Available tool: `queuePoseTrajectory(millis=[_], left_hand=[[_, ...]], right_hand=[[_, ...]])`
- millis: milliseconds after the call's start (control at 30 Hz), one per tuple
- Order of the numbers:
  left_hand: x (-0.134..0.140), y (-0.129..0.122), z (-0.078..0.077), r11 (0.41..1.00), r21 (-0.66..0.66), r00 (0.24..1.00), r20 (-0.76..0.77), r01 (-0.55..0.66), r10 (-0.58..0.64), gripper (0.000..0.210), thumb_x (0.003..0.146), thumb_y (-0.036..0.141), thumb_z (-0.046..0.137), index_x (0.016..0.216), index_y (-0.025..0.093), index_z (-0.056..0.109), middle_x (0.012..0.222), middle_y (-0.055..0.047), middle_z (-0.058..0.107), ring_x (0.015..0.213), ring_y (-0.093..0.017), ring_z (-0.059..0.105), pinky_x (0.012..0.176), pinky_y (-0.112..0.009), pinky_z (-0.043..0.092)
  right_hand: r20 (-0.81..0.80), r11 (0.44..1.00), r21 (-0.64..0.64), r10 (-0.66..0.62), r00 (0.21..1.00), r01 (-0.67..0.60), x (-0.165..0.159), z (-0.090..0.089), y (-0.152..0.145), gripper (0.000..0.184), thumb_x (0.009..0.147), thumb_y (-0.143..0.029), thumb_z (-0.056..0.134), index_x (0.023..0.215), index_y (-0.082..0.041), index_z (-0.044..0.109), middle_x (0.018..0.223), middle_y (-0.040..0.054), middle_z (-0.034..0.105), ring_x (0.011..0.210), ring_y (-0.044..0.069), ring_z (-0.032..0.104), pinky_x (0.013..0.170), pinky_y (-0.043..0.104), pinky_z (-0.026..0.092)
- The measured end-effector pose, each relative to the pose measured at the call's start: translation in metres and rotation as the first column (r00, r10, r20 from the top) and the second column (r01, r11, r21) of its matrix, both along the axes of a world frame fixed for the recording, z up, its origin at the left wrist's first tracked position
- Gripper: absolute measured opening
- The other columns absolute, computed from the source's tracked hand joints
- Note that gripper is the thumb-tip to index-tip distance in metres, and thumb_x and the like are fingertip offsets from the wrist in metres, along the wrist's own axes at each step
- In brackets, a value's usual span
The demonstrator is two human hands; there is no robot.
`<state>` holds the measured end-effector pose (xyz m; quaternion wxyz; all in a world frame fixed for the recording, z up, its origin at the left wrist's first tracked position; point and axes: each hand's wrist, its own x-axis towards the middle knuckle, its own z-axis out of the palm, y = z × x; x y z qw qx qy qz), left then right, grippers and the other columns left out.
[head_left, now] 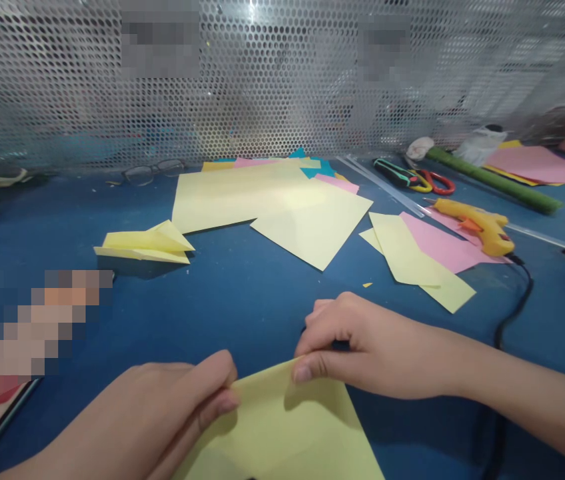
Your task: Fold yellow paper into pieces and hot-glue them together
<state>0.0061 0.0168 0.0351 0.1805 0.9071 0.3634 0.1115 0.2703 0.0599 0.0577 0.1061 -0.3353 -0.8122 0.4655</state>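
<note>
Nearest the lens, at bottom centre, a pale yellow paper sheet [282, 433] lies on the blue tabletop [242, 300], its top edge pinched by both hands: left hand [162, 413] and right hand [362, 353] closed on it. Folding looks barely begun. One finished-looking folded yellow paper shape [145, 245] sits at centre left; flat yellow sheets [272, 200] wait above.

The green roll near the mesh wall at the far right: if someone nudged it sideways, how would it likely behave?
The green roll looks long and round, lying flat on the blue table, so a sideways push would probably set it rolling. It seems to be rolled paper, so likely light. The scissors beside its near end might stop it.
</note>
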Motion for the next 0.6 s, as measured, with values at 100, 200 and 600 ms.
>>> queuePoseTrajectory(millis=[100, 200, 600], left_hand=[[0.002, -0.001, 0.0, 0.994, -0.02, 0.994, -0.018, -0.106, 0.106, 0.03, 0.106, 0.037, 0.027, 0.083, 0.028, 0.045, 0.056, 0.013, 0.052, 0.043, -0.007, 0.054, 0.043, -0.019, 0.034], [-0.001, 0.001, -0.007, 0.973, 0.158, 0.985, -0.013, -0.167, 0.171, 0.022, 0.104, 0.043, 0.035, 0.115, 0.03, 0.05, 0.079, 0.009, 0.067, 0.064, -0.01, 0.067, 0.056, -0.018, 0.046], [-0.001, -0.006, -0.032, 0.808, 0.533, 0.968, -0.127, 0.251, -0.217, 0.051, 0.095, 0.011, 0.034, 0.144, 0.02, 0.046, 0.15, 0.0, 0.051, 0.146, -0.011, 0.031, 0.114, -0.025, 0.031]], right_hand=[[-0.009, 0.999, 0.034, -0.025, 1.0, 0.026, 0.001, -0.001, 0.002, 0.031, 0.098, -0.037, 0.057, 0.095, -0.016, 0.079, 0.083, 0.0041, 0.075, 0.077, 0.016, 0.061, 0.072, 0.027, 0.046], [0.011, 0.977, 0.207, -0.06, 0.998, 0.056, 0.001, -0.004, 0.007, 0.027, 0.098, -0.03, 0.058, 0.119, -0.019, 0.071, 0.097, 0.0055, 0.071, 0.086, 0.017, 0.062, 0.076, 0.028, 0.046], [0.189, 0.943, 0.298, 0.091, 0.978, -0.146, -0.002, -0.002, -0.016, 0.05, 0.074, -0.053, 0.08, 0.103, -0.021, 0.055, 0.106, 0.002, 0.054, 0.095, 0.022, 0.046, 0.086, 0.04, 0.041]])
